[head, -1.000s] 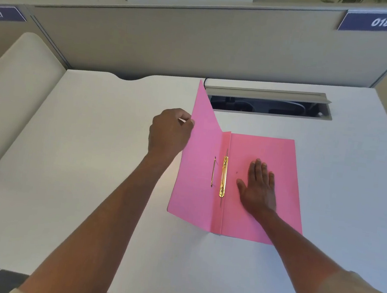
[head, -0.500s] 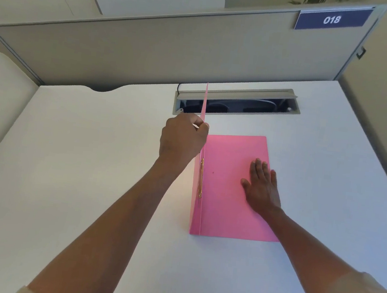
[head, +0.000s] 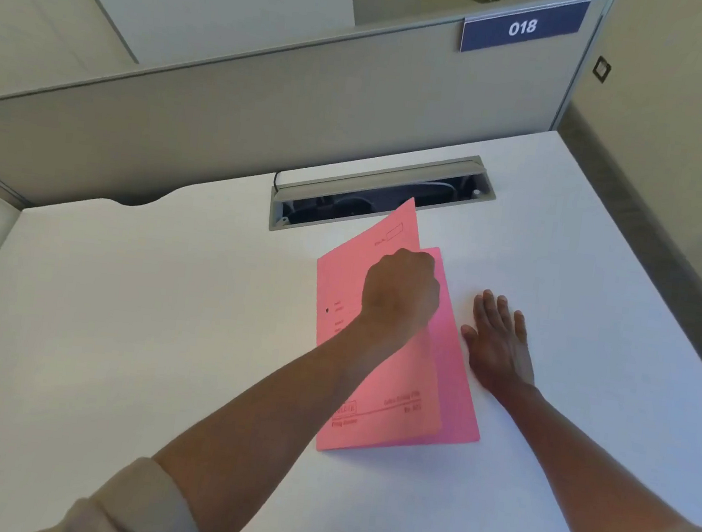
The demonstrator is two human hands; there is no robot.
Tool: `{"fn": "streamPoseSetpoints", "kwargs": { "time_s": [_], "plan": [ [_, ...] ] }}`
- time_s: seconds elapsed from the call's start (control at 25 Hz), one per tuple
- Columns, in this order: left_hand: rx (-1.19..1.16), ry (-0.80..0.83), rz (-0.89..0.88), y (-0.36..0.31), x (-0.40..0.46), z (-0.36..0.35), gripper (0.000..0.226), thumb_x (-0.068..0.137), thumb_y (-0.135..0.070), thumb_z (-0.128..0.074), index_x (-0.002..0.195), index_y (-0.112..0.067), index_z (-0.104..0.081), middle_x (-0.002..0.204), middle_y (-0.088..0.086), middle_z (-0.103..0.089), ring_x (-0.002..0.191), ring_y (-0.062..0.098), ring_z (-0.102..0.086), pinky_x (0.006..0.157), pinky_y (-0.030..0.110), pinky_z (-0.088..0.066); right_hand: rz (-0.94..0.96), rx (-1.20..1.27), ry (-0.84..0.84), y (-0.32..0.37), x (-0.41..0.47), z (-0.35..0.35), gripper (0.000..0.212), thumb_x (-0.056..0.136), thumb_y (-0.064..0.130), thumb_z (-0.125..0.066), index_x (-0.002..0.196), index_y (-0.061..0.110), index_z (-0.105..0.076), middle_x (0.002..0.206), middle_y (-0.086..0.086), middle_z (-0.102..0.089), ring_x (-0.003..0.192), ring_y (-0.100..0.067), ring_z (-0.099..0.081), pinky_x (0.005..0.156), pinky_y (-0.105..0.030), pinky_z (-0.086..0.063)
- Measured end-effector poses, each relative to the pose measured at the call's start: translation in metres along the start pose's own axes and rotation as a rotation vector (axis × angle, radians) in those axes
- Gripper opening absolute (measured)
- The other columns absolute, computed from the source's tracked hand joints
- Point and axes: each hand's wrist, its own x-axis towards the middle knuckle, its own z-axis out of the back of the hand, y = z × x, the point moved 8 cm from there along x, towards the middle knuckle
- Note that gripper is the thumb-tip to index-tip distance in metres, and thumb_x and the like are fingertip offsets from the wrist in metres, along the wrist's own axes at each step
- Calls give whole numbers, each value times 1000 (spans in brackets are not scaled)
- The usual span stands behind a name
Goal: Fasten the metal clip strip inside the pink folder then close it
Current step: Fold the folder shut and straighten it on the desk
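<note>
The pink folder (head: pixel 397 384) lies on the white desk (head: pixel 136 329), almost shut. Its front cover, with printed text, slants down over the back cover, leaving a narrow wedge of gap along the right edge. My left hand (head: pixel 400 300) is closed on the cover's free edge near the top, knuckles up. My right hand (head: pixel 498 343) lies flat and open on the desk just right of the folder, apart from it. The metal clip strip is hidden under the cover.
An open cable tray slot (head: pixel 383 195) is cut into the desk just behind the folder. A grey partition (head: pixel 270 116) with a blue "018" sign (head: pixel 523 26) runs along the back. The desk's right edge drops off to the floor.
My left hand has swung the front cover from raised on the left, through upright, down to the right over the back cover. My right hand has slid off the folder onto the desk.
</note>
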Motion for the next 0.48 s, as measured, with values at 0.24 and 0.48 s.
{"fn": "streamPoseSetpoints", "kwargs": {
  "time_s": [0.24, 0.48],
  "plan": [
    [112, 130, -58, -46, 18, -67, 14, 86, -1, -56, 87, -10, -67, 83, 8, -66, 69, 26, -59, 58, 29, -43, 5, -21, -23, -8, -3, 2, 60, 103, 38, -24, 156, 14, -11, 166, -2, -7, 153, -21, 1, 124, -43, 1],
    [164, 191, -88, -58, 26, -119, 14, 92, -4, -55, 98, -7, -68, 99, 13, -69, 87, 28, -65, 69, 35, -53, 7, -19, -31, -11, 0, 2, 62, 100, 41, -8, 156, 14, -11, 165, -1, -5, 153, -20, 2, 124, -42, 2]
  ]
}}
